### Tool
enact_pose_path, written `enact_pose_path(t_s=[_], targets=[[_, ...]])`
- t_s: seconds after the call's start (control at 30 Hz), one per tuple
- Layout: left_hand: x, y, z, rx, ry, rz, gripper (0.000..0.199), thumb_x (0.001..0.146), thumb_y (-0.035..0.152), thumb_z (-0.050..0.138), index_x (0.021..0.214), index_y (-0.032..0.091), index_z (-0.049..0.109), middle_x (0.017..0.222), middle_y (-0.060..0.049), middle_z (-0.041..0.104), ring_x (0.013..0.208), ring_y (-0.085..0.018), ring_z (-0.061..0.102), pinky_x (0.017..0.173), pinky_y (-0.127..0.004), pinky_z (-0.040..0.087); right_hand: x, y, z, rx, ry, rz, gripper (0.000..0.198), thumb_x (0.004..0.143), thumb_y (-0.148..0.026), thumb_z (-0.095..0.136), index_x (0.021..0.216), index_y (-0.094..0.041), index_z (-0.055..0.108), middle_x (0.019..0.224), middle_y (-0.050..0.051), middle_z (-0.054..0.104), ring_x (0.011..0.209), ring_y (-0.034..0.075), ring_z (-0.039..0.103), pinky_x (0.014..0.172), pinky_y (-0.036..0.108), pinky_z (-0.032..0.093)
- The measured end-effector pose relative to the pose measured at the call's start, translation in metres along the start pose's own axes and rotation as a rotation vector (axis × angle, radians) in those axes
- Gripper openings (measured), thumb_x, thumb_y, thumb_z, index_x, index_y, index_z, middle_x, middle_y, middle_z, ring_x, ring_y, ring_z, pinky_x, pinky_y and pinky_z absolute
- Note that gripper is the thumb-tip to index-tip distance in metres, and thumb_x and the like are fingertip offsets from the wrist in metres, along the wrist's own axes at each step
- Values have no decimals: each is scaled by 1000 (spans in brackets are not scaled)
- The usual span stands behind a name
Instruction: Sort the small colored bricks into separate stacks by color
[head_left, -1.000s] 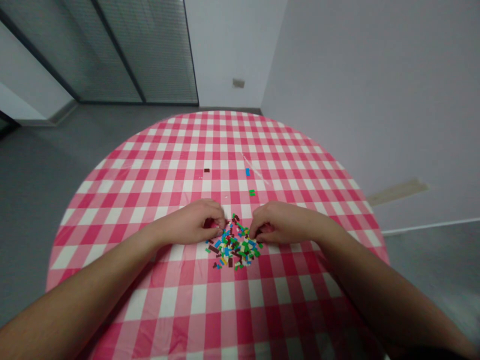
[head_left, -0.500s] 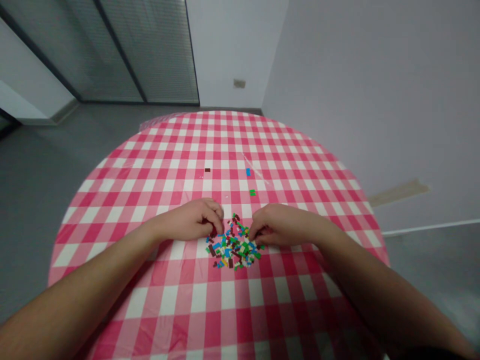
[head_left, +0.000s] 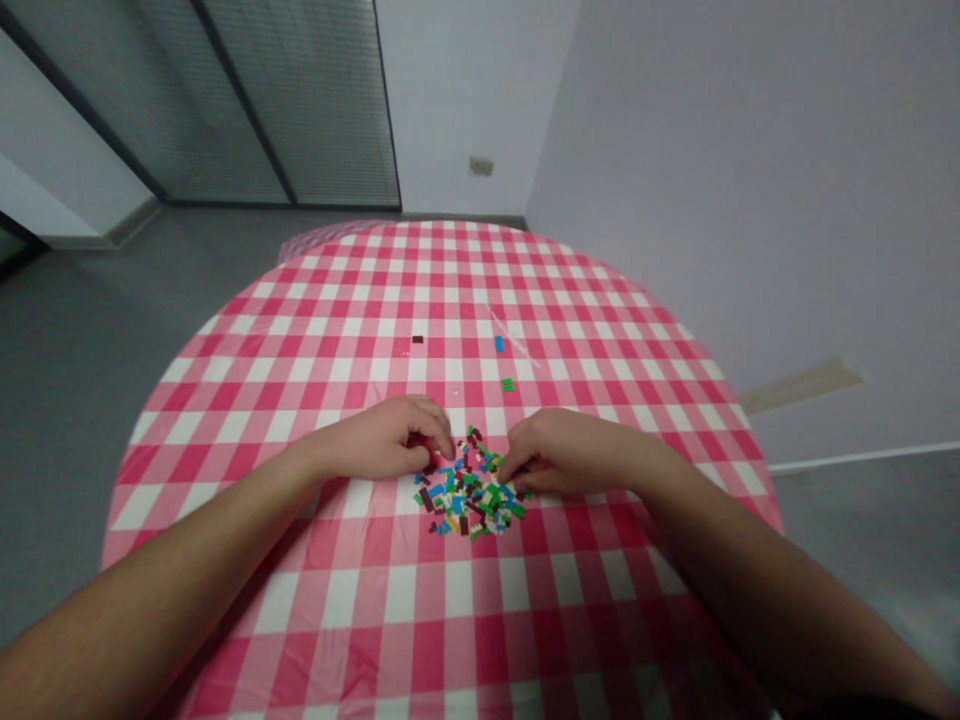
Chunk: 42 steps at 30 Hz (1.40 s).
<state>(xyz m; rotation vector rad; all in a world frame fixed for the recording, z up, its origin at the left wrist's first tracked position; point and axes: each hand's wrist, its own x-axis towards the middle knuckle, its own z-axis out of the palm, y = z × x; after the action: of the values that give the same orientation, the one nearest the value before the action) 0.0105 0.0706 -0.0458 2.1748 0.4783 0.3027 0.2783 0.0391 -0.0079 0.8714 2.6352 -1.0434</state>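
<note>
A loose pile of small toy bricks (head_left: 465, 500) in green, blue, brown, white and yellow lies on the checked tablecloth between my hands. At the pile's upper left edge is my left hand (head_left: 394, 437), its fingers bent and the thumb apart from the index finger, with dark brick pieces close under them. My right hand (head_left: 562, 450) rests at the right edge, fingertips drawn together among the bricks. Whatever is between those fingertips is hidden or too small to name.
Beyond my hands lie a dark brown brick (head_left: 418, 340), a blue brick (head_left: 499, 344) and a green piece (head_left: 507, 385). The round table (head_left: 360, 600) has a red and white checked cover. A wall (head_left: 750, 200) rises close behind its right side.
My left index fingertip has shifted slightly right over the pile's edge. The right hand stays nearly in place at the bricks. The whole view has drifted a little.
</note>
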Motion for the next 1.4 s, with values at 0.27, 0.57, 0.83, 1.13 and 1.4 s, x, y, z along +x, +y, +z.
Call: enact_pose_path(t_s=[0.27,0.57,0.83,1.13,1.4], targets=[[0,-1,0,5,10,-3,28,78,4,55,91,18,76,93,-5,76,89,-17,68,85,-30,53,1,1,2,-15,7,21,17,84,-14,69,89,-23,82,73,-1,72,63,12,54,61,26,34],[0,-1,1,-4,-2,-4,31,76,3,54,92,18,76,95,-6,76,91,-18,69,86,-32,53,2,5,4,-19,106,20,19,87,-13,65,90,-22,82,82,3,77,69,15,61,66,27,39],[0,-2,1,-9,3,6,29,77,4,55,92,19,76,94,-5,76,90,-18,69,86,-31,53,2,4,4,12,68,17,18,86,-14,68,92,-23,83,78,2,75,70,14,62,66,26,40],[0,-2,0,-8,3,12,29,78,5,55,93,19,76,94,-5,76,89,-18,69,85,-32,53,1,5,2,29,50,17,20,86,-12,70,98,-22,83,82,3,77,71,14,64,66,26,41],[1,-2,0,-16,2,11,20,88,12,57,91,17,76,91,-6,75,88,-17,68,85,-31,52,4,5,7,-41,61,21,18,82,-10,69,86,-22,81,77,1,75,67,14,61,65,26,38]])
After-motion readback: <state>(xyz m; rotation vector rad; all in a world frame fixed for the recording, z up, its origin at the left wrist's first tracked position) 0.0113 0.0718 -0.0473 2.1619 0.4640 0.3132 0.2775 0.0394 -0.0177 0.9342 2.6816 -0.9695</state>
